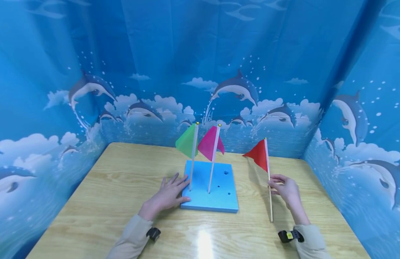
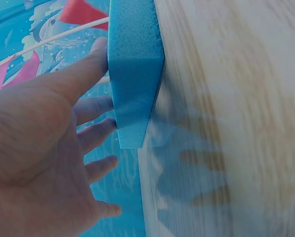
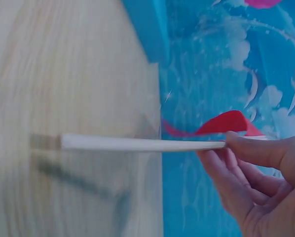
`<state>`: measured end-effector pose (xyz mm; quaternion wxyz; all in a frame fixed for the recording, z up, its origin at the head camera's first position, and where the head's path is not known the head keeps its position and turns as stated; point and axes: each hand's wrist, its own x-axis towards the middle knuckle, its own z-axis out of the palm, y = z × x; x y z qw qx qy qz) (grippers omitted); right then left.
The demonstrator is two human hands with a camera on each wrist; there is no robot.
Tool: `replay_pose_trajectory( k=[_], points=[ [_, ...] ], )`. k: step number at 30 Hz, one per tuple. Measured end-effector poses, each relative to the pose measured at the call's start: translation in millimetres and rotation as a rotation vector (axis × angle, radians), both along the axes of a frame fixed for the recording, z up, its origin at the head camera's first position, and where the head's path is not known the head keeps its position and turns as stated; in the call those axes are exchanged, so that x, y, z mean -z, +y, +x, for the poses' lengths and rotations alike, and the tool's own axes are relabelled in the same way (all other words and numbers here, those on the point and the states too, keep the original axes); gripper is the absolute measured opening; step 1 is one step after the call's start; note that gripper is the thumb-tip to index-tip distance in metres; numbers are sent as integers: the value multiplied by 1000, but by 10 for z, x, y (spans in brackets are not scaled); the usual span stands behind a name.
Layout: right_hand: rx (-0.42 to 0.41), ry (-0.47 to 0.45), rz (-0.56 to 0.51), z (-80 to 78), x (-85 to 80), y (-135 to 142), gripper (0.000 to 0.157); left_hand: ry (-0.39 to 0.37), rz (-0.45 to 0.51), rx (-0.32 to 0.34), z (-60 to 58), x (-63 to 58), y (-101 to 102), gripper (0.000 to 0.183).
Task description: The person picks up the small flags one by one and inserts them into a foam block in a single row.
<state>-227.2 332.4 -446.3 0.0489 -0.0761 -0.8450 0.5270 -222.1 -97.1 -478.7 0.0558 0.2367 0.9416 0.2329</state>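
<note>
A blue foam block (image 1: 221,205) lies on the table, with a green flag (image 1: 187,142) and a pink flag (image 1: 208,145) standing upright in it by their thin sticks. Several dark holes show in its right part. My left hand (image 1: 169,192), fingers spread and fairly straight, rests against the block's left edge; the left wrist view shows the thumb and fingertips touching the blue block (image 2: 135,79). To the right of the block, my right hand (image 1: 286,189) pinches the stick of a red flag (image 1: 259,155) between thumb and fingers. That white stick (image 3: 137,143) is held nearly upright, lower end pointing down at the table.
The wooden table (image 1: 122,180) extends on both sides of the block. A blue curtain (image 1: 148,72) printed with dolphins encloses its back and sides. Small black devices, such as the left wrist's (image 1: 153,233), are strapped on both wrists.
</note>
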Motion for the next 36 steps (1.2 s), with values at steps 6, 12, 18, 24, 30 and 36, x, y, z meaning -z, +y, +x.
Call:
replay_pose_trajectory(
  k=[6, 12, 18, 24, 30, 36],
  points=[
    [30, 139, -120, -48, -91, -315, 35, 1, 6, 12, 6, -14, -7, 70],
    [47, 229, -268, -122, -137, -681, 33, 16, 16, 23, 2, 6, -19, 70],
    [26, 319, -347, -159, -162, -984, 30, 20, 13, 23, -9, 10, -9, 69],
    [10, 382, -386, -180, -110, -1188, 26, 14, 20, 31, -6, 3, -7, 69],
    [-3, 389, -342, -191, -45, -1252, 25, 14, 24, 34, -14, 22, -11, 70],
    [-19, 369, -314, -180, 9, -1275, 25, 13, 21, 26, -18, 24, -19, 70]
  ],
)
